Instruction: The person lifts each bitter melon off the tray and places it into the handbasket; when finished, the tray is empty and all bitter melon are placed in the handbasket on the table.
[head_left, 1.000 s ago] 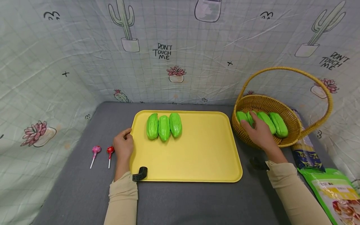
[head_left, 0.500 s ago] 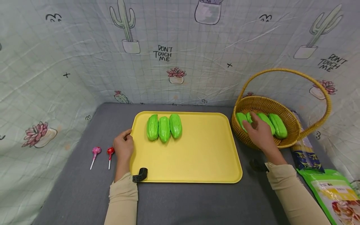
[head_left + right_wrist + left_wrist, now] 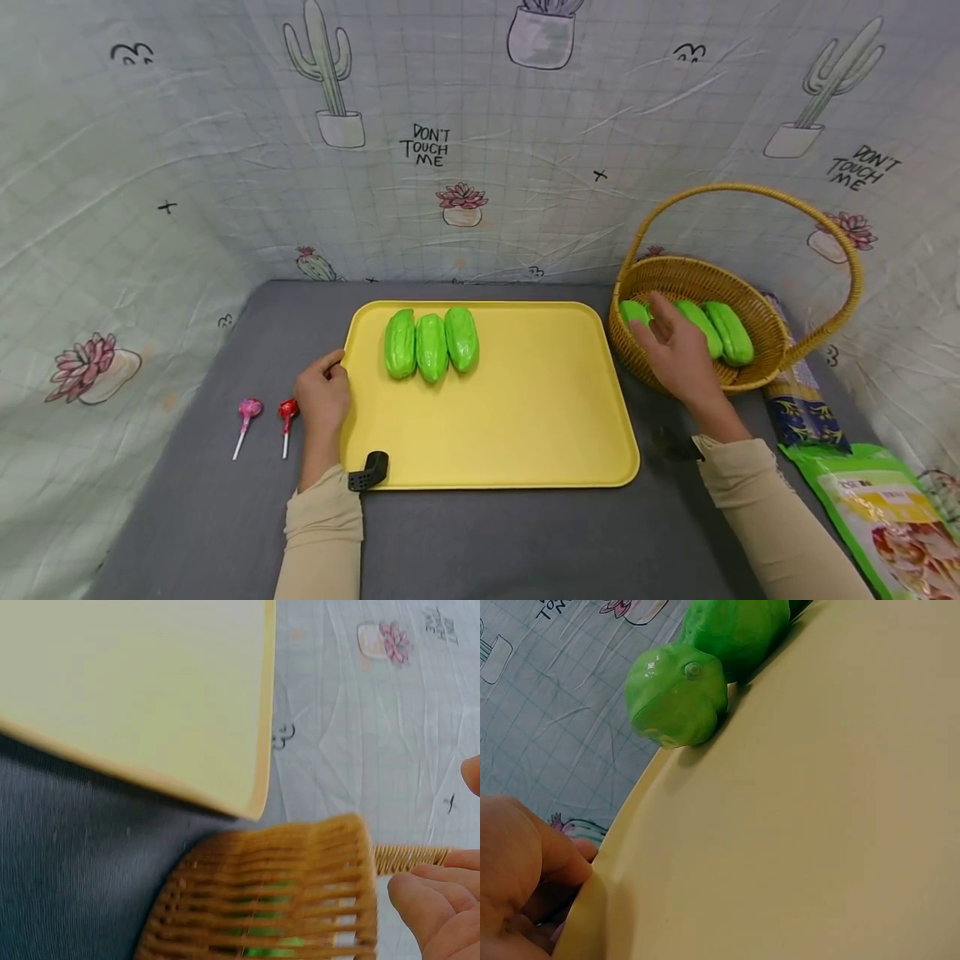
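Observation:
My left hand (image 3: 324, 400) grips the left rim of a yellow tray (image 3: 525, 408); in the left wrist view its curled fingers (image 3: 559, 851) meet that edge. Several shiny green ridged gourds show: three lie side by side on the tray, the middle one (image 3: 432, 348) sitting slightly lower. Others lie in a wicker basket (image 3: 765, 346), among them a gourd (image 3: 729, 333) at the right. Over the basket's front left side hovers my right hand (image 3: 681, 358), thumb and fingers spread apart. The right wrist view shows nothing between them. That hand partly hides the gourds beneath.
A pink lollipop (image 3: 250, 408) and a red lollipop (image 3: 288, 408) lie left of the tray. Right of the basket are a blue-patterned packet (image 3: 808, 417) and a green food pouch (image 3: 877, 508). The basket's tall handle (image 3: 851, 275) arches above it. Printed cloth (image 3: 525, 125) hangs behind.
My right hand has lifted slightly off the basket's gourds, thumb and fingers spreading apart. The left hand stays at the tray rim. The head view has shifted a little.

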Demonstrator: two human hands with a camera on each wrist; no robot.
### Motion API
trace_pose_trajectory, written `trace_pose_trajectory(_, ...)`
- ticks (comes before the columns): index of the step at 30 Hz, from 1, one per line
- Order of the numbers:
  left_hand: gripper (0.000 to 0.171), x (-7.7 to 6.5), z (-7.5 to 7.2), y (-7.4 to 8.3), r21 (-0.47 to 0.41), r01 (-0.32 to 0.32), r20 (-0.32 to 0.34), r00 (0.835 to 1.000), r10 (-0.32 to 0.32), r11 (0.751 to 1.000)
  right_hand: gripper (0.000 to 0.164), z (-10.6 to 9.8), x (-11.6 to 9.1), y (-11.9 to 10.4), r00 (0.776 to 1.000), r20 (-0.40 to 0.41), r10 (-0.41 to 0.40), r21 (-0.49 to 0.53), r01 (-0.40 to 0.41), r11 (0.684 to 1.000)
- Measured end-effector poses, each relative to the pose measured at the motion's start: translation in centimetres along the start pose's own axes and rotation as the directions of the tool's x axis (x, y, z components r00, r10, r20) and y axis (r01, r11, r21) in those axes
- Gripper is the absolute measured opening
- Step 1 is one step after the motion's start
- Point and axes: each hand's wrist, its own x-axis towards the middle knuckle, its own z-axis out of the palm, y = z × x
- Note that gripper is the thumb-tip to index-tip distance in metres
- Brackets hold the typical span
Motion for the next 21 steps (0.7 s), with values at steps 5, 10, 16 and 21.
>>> trace_pose_trajectory(5, 0.039, 0.1, 0.0, -0.2, -0.006, -0.004, 0.008, 1.0, 0.004, 1.0, 0.075, 1.0, 0.0, -0.9, 0.998, 0.034, -0.048, 0.049, 0.046, 0.998)
trace_pose_trajectory(10, 0.039, 0.1, -0.1, 0.0, -0.01, 0.004, 0.018, 1.0, -0.003, 1.0, 0.076, 2.3, 0.0, -1.9, 0.994, 0.086, -0.061, 0.072, 0.055, 0.996)
trace_pose_trajectory(16, 0.038, 0.1, -0.1, 0.1, -0.004, -0.011, 0.01, 1.0, 0.011, 1.0, 0.077, 4.3, 0.3, -2.8, 0.986, 0.151, -0.072, 0.087, 0.059, 0.994)
trace_pose_trajectory(21, 0.038, 0.0, -0.1, 0.1, 0.004, -0.009, 0.006, 1.0, 0.009, 1.0, 0.082, 6.0, 0.6, -3.3, 0.977, 0.204, -0.062, 0.078, 0.048, 0.996)
